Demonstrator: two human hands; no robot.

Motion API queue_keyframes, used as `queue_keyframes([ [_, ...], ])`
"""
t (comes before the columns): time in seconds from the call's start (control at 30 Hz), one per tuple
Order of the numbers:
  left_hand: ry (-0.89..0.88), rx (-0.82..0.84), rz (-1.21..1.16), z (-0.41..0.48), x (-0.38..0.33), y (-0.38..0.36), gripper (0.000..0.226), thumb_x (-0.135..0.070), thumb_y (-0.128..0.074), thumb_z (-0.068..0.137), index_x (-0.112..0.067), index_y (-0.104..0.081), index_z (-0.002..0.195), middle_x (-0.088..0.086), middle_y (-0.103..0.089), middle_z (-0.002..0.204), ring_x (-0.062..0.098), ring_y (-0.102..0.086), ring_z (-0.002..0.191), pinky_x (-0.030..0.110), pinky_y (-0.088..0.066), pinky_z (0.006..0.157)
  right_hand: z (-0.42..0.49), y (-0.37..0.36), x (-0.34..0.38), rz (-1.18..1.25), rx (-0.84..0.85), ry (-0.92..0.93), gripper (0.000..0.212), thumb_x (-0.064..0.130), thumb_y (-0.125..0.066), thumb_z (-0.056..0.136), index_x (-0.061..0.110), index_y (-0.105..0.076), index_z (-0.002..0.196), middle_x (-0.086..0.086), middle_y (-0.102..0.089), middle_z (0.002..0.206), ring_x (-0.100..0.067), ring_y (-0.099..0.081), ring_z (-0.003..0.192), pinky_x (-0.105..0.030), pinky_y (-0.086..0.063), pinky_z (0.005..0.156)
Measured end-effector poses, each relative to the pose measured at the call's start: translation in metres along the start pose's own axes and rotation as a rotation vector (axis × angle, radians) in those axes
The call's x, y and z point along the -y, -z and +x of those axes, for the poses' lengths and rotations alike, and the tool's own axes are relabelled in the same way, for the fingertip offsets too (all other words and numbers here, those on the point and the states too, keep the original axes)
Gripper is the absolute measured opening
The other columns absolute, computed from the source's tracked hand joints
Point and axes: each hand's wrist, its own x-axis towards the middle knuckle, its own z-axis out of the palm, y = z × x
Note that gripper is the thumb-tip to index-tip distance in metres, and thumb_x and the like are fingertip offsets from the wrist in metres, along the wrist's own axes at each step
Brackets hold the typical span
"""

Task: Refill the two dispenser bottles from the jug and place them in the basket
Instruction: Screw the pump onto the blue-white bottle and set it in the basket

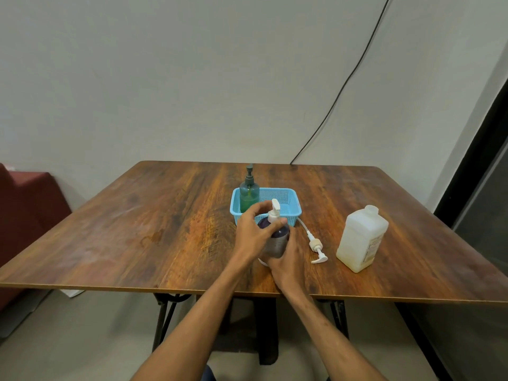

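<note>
Left hand [253, 235] atop, right hand [288, 262] around purple bottle [279, 242].

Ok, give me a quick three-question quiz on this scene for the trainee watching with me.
1. True or false: the green translucent pump bottle stands inside the light blue plastic mesh basket.
2. Which lies loose on the wooden table? A) a funnel B) a white pump head with tube C) a sponge
3. Fill in: the left hand and right hand both hold the dark purple bottle topped by a white ____.
Key: 1 true; 2 B; 3 pump.
</note>
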Motion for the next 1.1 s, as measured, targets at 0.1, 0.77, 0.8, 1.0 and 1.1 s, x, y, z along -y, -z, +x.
queue_keyframes([
  [0.1, -0.023, -0.129, 0.012, -0.002, -0.003, -0.007, 0.033, -0.02, -0.085, 0.076, -0.013, -0.07, 0.105, -0.012, -0.067, 0.1, -0.006, -0.063, 0.092, 0.003, -0.048, 0.074, 0.0, 0.001, -0.001, -0.005, 0.007, 0.002, 0.095, 0.025, -0.092, 0.07, 0.028, -0.038, 0.147, 0.009, -0.058, 0.136, -0.006, -0.056, 0.118, -0.012, -0.043, 0.082],
  [0.77, -0.025, -0.074, -0.102, 0.006, -0.003, -0.001, 0.03, -0.016, -0.082, 0.079, -0.011, -0.075, 0.107, -0.01, -0.073, 0.096, -0.007, -0.068, 0.092, 0.014, -0.055, 0.073, 0.001, 0.001, 0.001, 0.009, 0.016, -0.007, 0.096, 0.029, -0.092, 0.068, 0.028, -0.038, 0.147, 0.012, -0.057, 0.136, 0.002, -0.052, 0.113, -0.013, -0.049, 0.083],
  [0.8, -0.024, -0.055, -0.106, 0.007, -0.001, 0.001, 0.03, -0.016, -0.082, 0.08, -0.01, -0.074, 0.108, -0.008, -0.074, 0.099, -0.004, -0.069, 0.093, 0.017, -0.057, 0.075, 0.001, 0.0, 0.0, 0.013, 0.016, -0.006, 0.096, 0.029, -0.092, 0.068, 0.028, -0.038, 0.147, 0.011, -0.056, 0.136, 0.0, -0.053, 0.115, -0.018, -0.051, 0.088],
  [1.0, -0.012, 0.017, -0.138, 0.011, 0.004, 0.005, 0.03, -0.018, -0.08, 0.081, -0.01, -0.075, 0.11, -0.008, -0.075, 0.103, 0.005, -0.071, 0.099, 0.032, -0.06, 0.086, 0.001, 0.003, -0.002, 0.006, 0.007, 0.012, 0.097, 0.03, -0.093, 0.067, 0.026, -0.039, 0.147, 0.009, -0.056, 0.136, -0.005, -0.053, 0.12, -0.021, -0.049, 0.091],
  [1.1, 0.005, 0.032, -0.147, 0.011, 0.007, 0.005, 0.031, -0.019, -0.08, 0.081, -0.01, -0.075, 0.111, -0.006, -0.076, 0.106, 0.006, -0.071, 0.101, 0.035, -0.06, 0.088, 0.0, 0.003, -0.001, 0.006, 0.009, 0.005, 0.097, 0.029, -0.093, 0.067, 0.024, -0.039, 0.147, 0.007, -0.055, 0.138, -0.006, -0.051, 0.123, -0.014, -0.043, 0.089],
])
